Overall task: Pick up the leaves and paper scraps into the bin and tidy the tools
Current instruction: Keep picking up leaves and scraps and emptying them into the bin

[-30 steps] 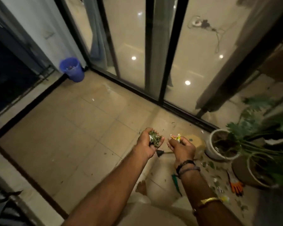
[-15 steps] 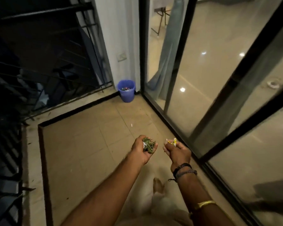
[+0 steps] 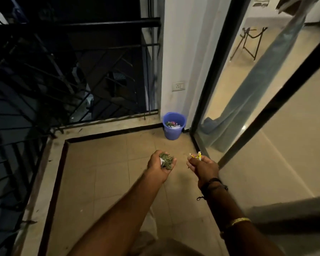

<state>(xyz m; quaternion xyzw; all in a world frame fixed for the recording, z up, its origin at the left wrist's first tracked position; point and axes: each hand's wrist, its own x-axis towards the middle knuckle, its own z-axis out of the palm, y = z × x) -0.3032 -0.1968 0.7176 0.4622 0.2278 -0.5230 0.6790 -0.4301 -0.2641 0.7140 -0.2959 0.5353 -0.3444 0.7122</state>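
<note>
My left hand (image 3: 160, 163) is cupped around a bunch of green leaves (image 3: 166, 159) mixed with a bit of white paper. My right hand (image 3: 203, 168) is closed on yellow and white paper scraps (image 3: 196, 156) that stick out above the fingers. Both hands are held out over the tiled balcony floor. A blue bin (image 3: 174, 125) stands ahead in the far corner against the white wall, upright, with leaves and scraps inside it. The bin is well beyond both hands. No tools are in view.
A black metal railing (image 3: 72, 71) runs along the left and far side above a raised ledge (image 3: 107, 124). A glass sliding door with a black frame (image 3: 211, 76) lines the right side. A wall socket (image 3: 178, 86) sits above the bin.
The view has swung left, away from the potted plants and tools, and the bin has come nearer and more central. Both hands still hold their loads.
</note>
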